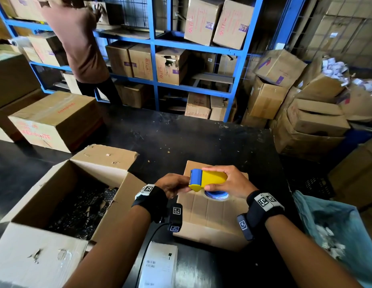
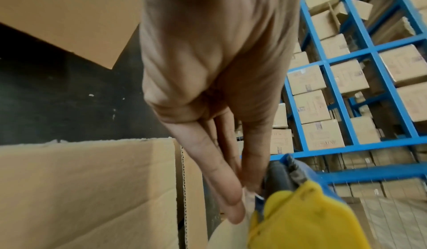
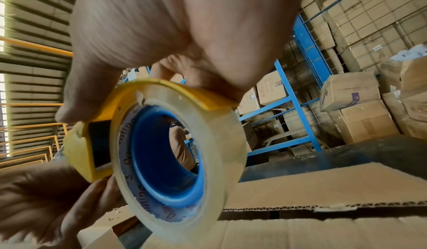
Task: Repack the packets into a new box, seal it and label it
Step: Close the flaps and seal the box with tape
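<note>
A yellow and blue tape dispenser (image 1: 217,178) with a roll of clear tape (image 3: 180,161) is gripped from above by my right hand (image 1: 208,177), just over a small brown box (image 1: 212,219) with its top flaps folded shut. My left hand (image 1: 186,187) is at the dispenser's blade end, where thumb and fingers (image 2: 231,194) pinch the loose tape end. In the right wrist view the seam between the box flaps (image 3: 323,211) shows bare cardboard. A large open box (image 1: 104,161) to the left holds black packets (image 1: 77,206).
White label sheets (image 1: 160,265) lie on the dark table (image 1: 181,138) near me. A blue bag (image 1: 326,225) of scraps stands at the right. Sealed cartons (image 1: 54,119) sit at the far left. A person (image 1: 81,42) works at the blue shelving (image 1: 153,65) behind.
</note>
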A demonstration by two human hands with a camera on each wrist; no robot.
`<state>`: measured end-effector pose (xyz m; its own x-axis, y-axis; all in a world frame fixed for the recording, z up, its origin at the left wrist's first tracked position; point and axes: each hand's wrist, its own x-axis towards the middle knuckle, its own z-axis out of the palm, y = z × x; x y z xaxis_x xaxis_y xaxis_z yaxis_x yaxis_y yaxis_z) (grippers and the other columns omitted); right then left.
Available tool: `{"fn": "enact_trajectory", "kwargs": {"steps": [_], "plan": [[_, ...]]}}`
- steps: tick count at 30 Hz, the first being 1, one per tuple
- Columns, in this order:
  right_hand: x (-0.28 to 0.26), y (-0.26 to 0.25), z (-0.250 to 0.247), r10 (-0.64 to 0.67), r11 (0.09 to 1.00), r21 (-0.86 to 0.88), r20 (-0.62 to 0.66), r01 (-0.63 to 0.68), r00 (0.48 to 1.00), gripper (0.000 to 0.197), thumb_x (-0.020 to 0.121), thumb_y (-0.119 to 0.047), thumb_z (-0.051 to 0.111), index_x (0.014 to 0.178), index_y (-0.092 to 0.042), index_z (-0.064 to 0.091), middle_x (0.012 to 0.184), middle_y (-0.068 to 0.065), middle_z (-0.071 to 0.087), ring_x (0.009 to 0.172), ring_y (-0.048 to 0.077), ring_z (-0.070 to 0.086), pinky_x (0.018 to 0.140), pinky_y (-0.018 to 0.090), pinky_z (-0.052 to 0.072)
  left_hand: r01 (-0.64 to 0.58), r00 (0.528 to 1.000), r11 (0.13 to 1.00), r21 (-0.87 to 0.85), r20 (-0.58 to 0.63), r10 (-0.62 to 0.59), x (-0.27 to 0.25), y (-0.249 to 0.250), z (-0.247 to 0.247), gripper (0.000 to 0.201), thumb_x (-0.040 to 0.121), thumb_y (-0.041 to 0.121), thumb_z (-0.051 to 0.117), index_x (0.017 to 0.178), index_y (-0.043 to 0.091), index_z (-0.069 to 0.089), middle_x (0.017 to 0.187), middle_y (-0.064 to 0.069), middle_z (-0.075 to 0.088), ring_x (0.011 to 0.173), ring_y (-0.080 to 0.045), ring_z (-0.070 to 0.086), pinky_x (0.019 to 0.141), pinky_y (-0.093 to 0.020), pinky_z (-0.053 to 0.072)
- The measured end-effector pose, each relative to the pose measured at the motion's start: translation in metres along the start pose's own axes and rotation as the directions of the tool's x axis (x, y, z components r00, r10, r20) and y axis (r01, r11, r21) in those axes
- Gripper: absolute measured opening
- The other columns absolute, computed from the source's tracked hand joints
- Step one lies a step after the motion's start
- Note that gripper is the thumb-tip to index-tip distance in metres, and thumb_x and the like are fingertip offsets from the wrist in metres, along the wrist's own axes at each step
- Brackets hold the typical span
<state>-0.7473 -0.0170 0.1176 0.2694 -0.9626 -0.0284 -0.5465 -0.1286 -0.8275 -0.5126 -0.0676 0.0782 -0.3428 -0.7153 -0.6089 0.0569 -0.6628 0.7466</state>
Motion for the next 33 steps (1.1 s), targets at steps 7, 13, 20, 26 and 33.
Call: {"fn": "enact_trajectory", "kwargs": {"steps": [7,13,20,26,33], "plan": [[-0.005,-0.001,0.001,-0.021,0.997,0.078,-0.045,0.025,0.999,0.059,0.072,-0.047,0.087,0.127,-0.037,0.069,0.125,-0.023,0.066,0.115,-0.005,0.059,0.097,0.025,0.050,-0.064,0.993,0.998,-0.028,0.101,0.067,-0.006,-0.008,0.000,0.022,0.089,-0.008,0.062,0.106,-0.003,0.074,0.107,-0.019,0.074,0.095,-0.024,0.073,0.081,-0.029,0.062],[-0.008,0.003,-0.002,-0.003,0.998,0.062,-0.019,0.004,1.000,0.064,0.069,-0.044,0.092,0.128,-0.036,0.067,0.125,-0.023,0.064,0.116,-0.001,0.059,0.097,0.025,0.049,-0.111,0.993,0.994,-0.001,0.043,0.110,0.000,-0.014,0.006,0.022,0.087,-0.008,0.066,0.108,-0.002,0.072,0.098,-0.017,0.074,0.079,-0.019,0.072,0.068,-0.023,0.062],[-0.007,0.011,0.004,0.027,0.996,-0.084,-0.006,-0.027,1.000,0.077,0.061,-0.052,0.094,0.131,-0.036,0.065,0.129,-0.021,0.061,0.118,0.002,0.057,0.101,0.034,0.051,-0.155,0.987,0.983,0.095,-0.033,0.158,0.011,-0.014,0.009,0.019,0.089,-0.015,0.059,0.090,0.003,0.066,0.072,-0.014,0.070,0.057,-0.015,0.068,0.053,-0.023,0.058],[-0.005,0.022,-0.013,0.072,0.993,-0.089,-0.011,-0.073,0.997,0.075,0.059,-0.051,0.095,0.127,-0.035,0.069,0.127,-0.017,0.065,0.117,0.005,0.060,0.103,0.036,0.052,-0.174,0.984,0.981,0.082,-0.037,0.177,0.019,0.003,-0.021,0.014,0.089,-0.014,0.062,0.089,0.000,0.067,0.085,-0.022,0.073,0.068,-0.023,0.074,0.074,-0.030,0.061],[-0.005,0.037,-0.039,0.096,0.992,-0.085,0.013,-0.095,0.995,0.068,0.060,-0.042,0.098,0.122,-0.041,0.071,0.121,-0.023,0.069,0.114,-0.007,0.062,0.101,0.025,0.049,-0.217,0.973,0.946,0.242,-0.029,0.230,0.022,0.025,-0.072,0.014,0.093,-0.006,0.060,0.097,-0.004,0.074,0.094,-0.020,0.076,0.074,-0.017,0.073,0.064,-0.019,0.059]]}}
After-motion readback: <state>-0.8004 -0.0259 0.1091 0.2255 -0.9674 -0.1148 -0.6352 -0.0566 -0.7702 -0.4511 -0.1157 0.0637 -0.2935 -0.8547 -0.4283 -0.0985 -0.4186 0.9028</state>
